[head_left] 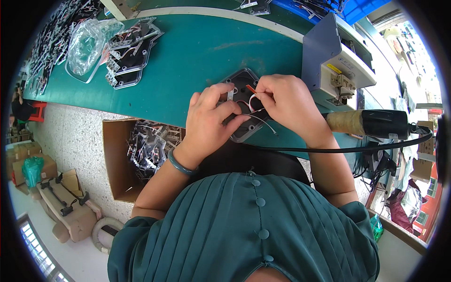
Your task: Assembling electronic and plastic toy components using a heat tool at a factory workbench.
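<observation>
A dark, flat plastic housing (244,75) with rounded corners and a pale rim lies at the table's front edge, under both hands. My left hand (210,117) is closed over its left side, thumb and forefinger pinched on a thin wire (266,123) whose free end trails to the right. My right hand (287,99) pinches thin white wires over the housing's right side. A small red piece (251,88) sticks out beside its fingertips. Between the hands a white wire (252,102) loops up from the housing. The exact point of each grip is partly hidden by the fingers.
A grey bench machine (324,56) stands at the right. Near my right forearm lie a black, tan-wrapped cylindrical tool (385,123) and its black cable (347,150). More housings (129,61) and a clear bag (87,47) are at left; a cardboard box (114,155) of parts stands below.
</observation>
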A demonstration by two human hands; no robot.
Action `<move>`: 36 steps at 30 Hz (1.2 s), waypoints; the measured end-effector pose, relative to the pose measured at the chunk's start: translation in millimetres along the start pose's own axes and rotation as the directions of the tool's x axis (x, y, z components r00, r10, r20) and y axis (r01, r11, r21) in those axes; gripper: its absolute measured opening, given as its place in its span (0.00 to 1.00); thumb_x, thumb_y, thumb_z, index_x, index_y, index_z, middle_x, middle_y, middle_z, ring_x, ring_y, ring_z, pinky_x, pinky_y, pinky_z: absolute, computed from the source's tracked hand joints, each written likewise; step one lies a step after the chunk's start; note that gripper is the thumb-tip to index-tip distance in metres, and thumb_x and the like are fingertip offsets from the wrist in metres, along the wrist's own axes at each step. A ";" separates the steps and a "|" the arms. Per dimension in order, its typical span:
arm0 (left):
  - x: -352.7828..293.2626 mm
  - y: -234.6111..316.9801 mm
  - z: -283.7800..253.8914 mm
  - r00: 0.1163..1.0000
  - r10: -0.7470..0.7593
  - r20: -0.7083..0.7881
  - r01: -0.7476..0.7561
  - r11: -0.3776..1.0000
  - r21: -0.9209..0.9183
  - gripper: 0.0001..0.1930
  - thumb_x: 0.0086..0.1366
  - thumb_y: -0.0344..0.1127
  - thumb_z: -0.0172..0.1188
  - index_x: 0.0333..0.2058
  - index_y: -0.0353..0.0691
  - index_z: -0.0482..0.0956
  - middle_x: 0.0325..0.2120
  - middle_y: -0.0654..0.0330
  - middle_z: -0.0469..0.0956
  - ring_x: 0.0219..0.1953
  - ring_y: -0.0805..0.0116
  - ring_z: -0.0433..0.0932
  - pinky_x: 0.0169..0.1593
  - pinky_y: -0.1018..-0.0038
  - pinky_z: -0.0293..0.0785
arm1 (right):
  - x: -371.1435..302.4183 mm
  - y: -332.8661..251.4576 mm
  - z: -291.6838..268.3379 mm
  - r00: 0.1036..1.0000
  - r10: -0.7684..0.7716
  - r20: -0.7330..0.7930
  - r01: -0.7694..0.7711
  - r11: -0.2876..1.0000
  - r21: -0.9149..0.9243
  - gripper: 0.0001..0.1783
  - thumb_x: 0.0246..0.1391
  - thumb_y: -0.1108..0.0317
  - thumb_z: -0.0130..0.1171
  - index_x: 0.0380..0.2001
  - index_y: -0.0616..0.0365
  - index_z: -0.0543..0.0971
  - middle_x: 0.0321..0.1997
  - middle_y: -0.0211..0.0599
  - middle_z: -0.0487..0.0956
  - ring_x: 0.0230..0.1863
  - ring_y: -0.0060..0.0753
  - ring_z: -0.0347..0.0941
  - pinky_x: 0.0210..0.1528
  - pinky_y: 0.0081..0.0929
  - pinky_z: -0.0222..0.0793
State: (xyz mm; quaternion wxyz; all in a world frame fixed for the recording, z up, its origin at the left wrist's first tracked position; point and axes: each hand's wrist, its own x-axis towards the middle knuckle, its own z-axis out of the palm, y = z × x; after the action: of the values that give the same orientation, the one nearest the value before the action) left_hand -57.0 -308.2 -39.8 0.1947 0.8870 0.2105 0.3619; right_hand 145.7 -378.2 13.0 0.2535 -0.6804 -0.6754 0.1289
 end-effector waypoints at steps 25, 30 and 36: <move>1.5 2.1 0.2 1.000 -0.007 0.005 0.007 1.000 0.022 0.13 0.46 0.37 0.79 0.27 0.45 0.82 0.50 0.60 0.77 0.39 0.65 0.78 0.46 0.67 0.67 | -2.1 3.5 3.1 1.000 0.006 -0.029 -0.006 1.000 0.009 0.02 0.53 0.75 0.61 0.30 0.63 0.80 0.27 0.47 0.79 0.28 0.50 0.76 0.31 0.39 0.70; 0.1 1.7 2.4 1.000 -0.012 -0.010 0.012 1.000 0.010 0.12 0.47 0.39 0.78 0.26 0.47 0.81 0.49 0.63 0.76 0.41 0.65 0.77 0.44 0.65 0.65 | 2.7 -5.0 -0.4 1.000 -0.007 0.003 0.007 0.996 -0.084 0.02 0.51 0.75 0.60 0.29 0.61 0.79 0.28 0.48 0.79 0.32 0.56 0.76 0.35 0.46 0.70; -0.2 3.2 1.6 1.000 -0.012 -0.009 0.012 1.000 0.010 0.12 0.47 0.39 0.77 0.26 0.46 0.82 0.49 0.63 0.76 0.41 0.65 0.77 0.44 0.66 0.65 | 11.2 -11.6 -2.9 0.993 0.003 0.119 0.023 0.976 -0.216 0.03 0.51 0.74 0.58 0.26 0.61 0.79 0.29 0.49 0.80 0.34 0.57 0.76 0.37 0.49 0.71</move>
State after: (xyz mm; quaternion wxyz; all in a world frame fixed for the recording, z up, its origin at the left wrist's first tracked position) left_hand -55.2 -311.2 -39.4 0.1916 0.8850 0.2186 0.3637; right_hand 137.9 -368.2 23.4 0.1377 -0.6916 -0.7028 0.0934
